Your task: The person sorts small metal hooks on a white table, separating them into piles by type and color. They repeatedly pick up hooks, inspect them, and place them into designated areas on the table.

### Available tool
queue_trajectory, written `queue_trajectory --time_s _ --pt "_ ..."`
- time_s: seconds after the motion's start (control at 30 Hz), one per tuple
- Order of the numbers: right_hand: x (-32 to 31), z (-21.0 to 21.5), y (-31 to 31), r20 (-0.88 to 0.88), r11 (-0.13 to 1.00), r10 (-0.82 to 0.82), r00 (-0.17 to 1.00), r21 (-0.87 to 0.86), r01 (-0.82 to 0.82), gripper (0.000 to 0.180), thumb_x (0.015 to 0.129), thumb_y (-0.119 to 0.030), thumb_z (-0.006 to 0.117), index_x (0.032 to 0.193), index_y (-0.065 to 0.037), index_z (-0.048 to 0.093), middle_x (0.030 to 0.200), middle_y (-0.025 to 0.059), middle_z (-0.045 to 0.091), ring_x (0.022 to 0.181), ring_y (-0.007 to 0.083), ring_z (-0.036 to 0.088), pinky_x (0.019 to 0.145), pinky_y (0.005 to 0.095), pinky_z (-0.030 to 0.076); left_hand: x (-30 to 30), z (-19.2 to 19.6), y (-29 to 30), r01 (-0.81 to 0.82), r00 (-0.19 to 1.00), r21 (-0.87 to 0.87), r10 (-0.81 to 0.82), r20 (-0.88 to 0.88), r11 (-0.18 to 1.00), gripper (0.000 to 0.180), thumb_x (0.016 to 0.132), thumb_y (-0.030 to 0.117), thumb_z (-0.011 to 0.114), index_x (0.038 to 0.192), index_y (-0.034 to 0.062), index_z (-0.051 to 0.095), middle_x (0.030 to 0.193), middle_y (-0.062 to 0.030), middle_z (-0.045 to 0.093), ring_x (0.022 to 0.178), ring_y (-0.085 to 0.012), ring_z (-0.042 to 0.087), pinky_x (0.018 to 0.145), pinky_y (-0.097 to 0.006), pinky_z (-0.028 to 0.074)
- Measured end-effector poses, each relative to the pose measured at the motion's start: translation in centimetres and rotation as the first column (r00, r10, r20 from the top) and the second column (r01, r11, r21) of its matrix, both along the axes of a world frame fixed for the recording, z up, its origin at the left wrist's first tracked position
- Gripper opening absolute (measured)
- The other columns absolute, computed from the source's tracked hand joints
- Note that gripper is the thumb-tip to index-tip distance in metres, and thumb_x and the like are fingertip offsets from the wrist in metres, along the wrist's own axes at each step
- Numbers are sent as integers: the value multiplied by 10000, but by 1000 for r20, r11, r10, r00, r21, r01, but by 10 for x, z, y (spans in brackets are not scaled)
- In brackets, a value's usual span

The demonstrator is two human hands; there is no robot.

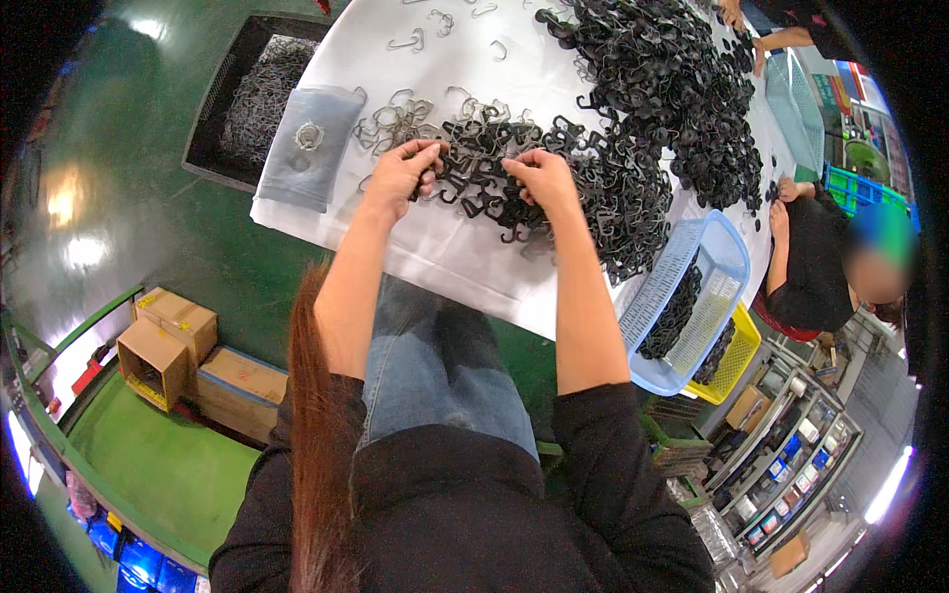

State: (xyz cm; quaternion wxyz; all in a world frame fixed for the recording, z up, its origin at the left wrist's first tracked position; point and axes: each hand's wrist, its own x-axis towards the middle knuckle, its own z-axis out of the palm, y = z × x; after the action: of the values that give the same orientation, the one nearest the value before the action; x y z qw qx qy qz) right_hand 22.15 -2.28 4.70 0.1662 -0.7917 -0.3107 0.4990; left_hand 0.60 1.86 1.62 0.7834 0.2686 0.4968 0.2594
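Observation:
My left hand (400, 178) is closed, thumb against the fingers, at the left side of a spread of black hooks (484, 163) on the white-covered table (455, 267). What it pinches is too small to make out. A short way to the right, my right hand (546, 182) is also closed in a pinch over the same hooks, its contents hidden by the fingers. Bare metal wire hooks (395, 119) lie just beyond my left hand. A larger heap of black pieces (662, 79) covers the far right of the table.
A grey clear-plastic pouch (311, 148) lies at the table's left edge, beside a black crate (213, 124) of wire pieces. At right, a light-blue basket (732, 257) holds black hooks above a yellow basket (746, 346). Co-workers' hands (781, 203) rest across the table. Cardboard boxes (178, 321) stand lower left.

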Motion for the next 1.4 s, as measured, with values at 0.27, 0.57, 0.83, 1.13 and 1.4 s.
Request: queue_trajectory --time_s 0.27,0.57,0.83,1.13,1.4 --pt "-6 -15 10 4 981 -116 993 158 114 315 679 -274 754 848 -20 672 658 105 646 538 196 621 597 339 508 41 -5 -62 443 701 467 29 -712 766 227 746 225 694 856 39 624 788 -125 625 729 -284 607 661 -377 471" --pt "50 22 -47 -729 855 -263 632 128 502 191 863 -220 610 945 -51 578 711 31 502 551 98 442 417 186 296 84 -6 -69 562 486 359 54 -872 745 347 780 329 670 970 59 563 977 -133 573 844 -332 594 704 -427 473" --pt "48 24 -48 -585 912 -189 789 193 362 242 834 -284 628 924 -61 612 745 10 556 534 115 462 434 200 303 94 -3 -54 536 432 286 33 -901 795 234 712 234 680 799 18 652 848 -182 650 818 -352 625 719 -442 486" --pt "7 6 -24 594 738 593 544 -129 -663 186 703 -248 712 822 -122 644 842 131 666 821 308 645 727 393 518 70 -12 -40 445 675 324 -75 -734 835 204 675 257 702 773 80 682 774 -106 649 685 -254 611 625 -355 478" --pt "50 32 -16 68 976 193 979 92 -199 335 695 -321 739 868 -36 700 661 43 607 600 113 536 559 267 424 5 -7 -19 45 937 -17 -36 348 999 81 818 137 651 832 98 581 721 36 562 568 -14 421 440 -152 271"
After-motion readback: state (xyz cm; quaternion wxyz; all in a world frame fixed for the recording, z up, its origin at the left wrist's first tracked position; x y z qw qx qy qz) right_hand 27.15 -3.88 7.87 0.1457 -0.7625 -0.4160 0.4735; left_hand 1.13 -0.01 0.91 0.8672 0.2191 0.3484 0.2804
